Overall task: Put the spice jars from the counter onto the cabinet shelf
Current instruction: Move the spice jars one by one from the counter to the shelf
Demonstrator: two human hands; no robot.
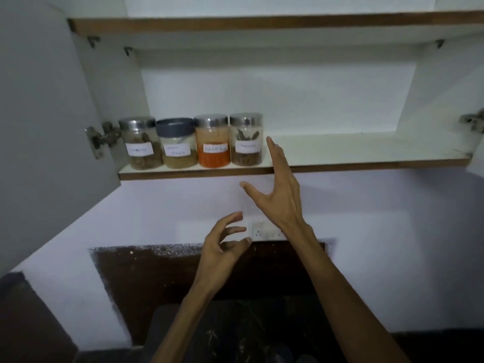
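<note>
Since four jars (193, 141) line the shelf's (366, 149) left front edge, I judge stowing nearly done; both my left hand (222, 247) and right hand (279, 195) are released, holding nothing.

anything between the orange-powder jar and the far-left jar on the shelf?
One jar: the dark-lidded jar stands between the orange-powder jar and the far-left jar on the shelf, seen in the head view.
</note>
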